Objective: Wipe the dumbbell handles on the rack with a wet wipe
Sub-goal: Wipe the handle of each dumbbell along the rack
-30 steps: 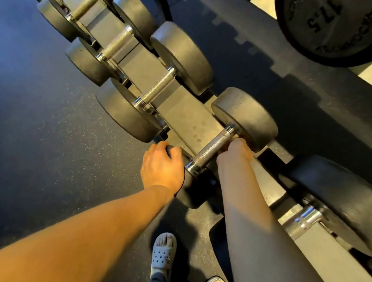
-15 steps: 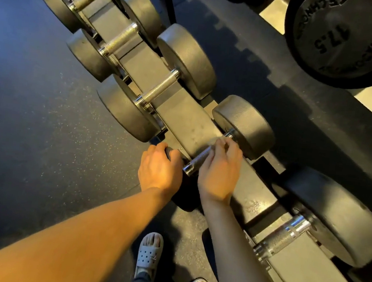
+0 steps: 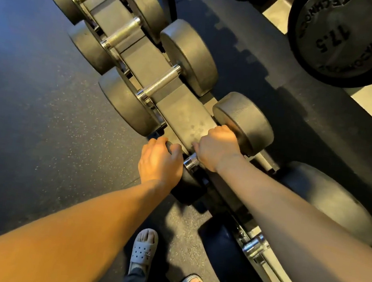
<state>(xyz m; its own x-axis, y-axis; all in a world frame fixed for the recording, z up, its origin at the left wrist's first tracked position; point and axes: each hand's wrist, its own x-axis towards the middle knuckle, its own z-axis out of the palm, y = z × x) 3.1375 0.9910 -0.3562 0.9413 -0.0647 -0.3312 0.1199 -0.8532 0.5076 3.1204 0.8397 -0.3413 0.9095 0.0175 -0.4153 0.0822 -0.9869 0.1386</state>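
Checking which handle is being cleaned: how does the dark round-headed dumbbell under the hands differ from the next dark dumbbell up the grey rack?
The held dumbbell has its steel handle mostly covered by the right hand; the neighbouring dumbbell's knurled handle is bare. The left hand grips the held dumbbell's near head; nothing touches the neighbouring dumbbell. Both have dark round heads and lie across the rack.

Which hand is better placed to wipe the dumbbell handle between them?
Right: the right hand is curled round the handle, while the left hand grips the near weight head. Wipe unseen.
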